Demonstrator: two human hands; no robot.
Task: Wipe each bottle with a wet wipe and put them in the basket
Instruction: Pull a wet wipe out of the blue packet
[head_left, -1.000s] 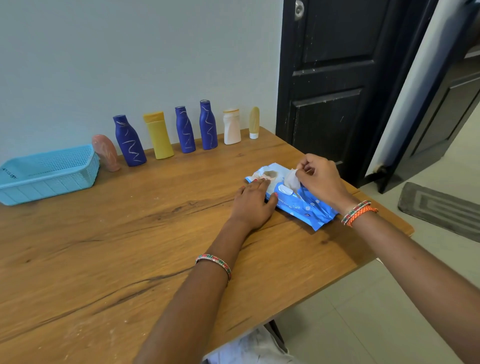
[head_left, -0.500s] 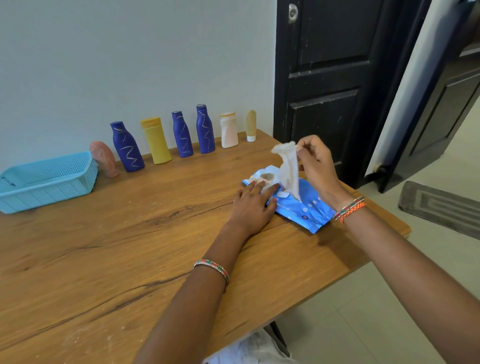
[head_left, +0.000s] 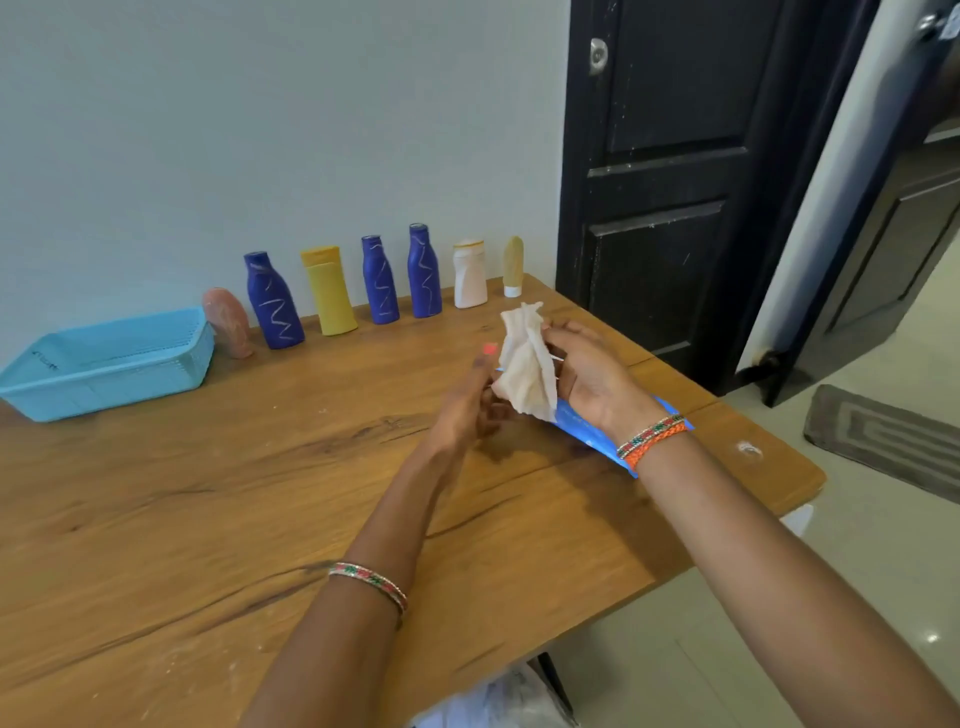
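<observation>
A white wet wipe (head_left: 525, 364) hangs crumpled above the table, held between both hands. My right hand (head_left: 587, 371) pinches its upper edge and my left hand (head_left: 470, 400) grips its lower left side. Under my right wrist lies the blue wipes pack (head_left: 582, 423), mostly hidden. Several bottles line the wall: a pink one (head_left: 228, 322), a blue one (head_left: 272, 301), a yellow one (head_left: 328, 291), two more blue ones (head_left: 380, 280) (head_left: 424, 271), a white one (head_left: 469, 274) and a small beige one (head_left: 512, 266). The light-blue basket (head_left: 171, 364) sits at the far left.
The wooden table (head_left: 208, 493) ends at its right edge near a white smudge (head_left: 748, 448). A black door (head_left: 670, 182) stands behind the table's right corner. A grey mat (head_left: 883, 441) lies on the tiled floor.
My right hand pulled the wipe fully out of the pack and lifted it. My left hand left the pack and rose to take hold of the wipe.
</observation>
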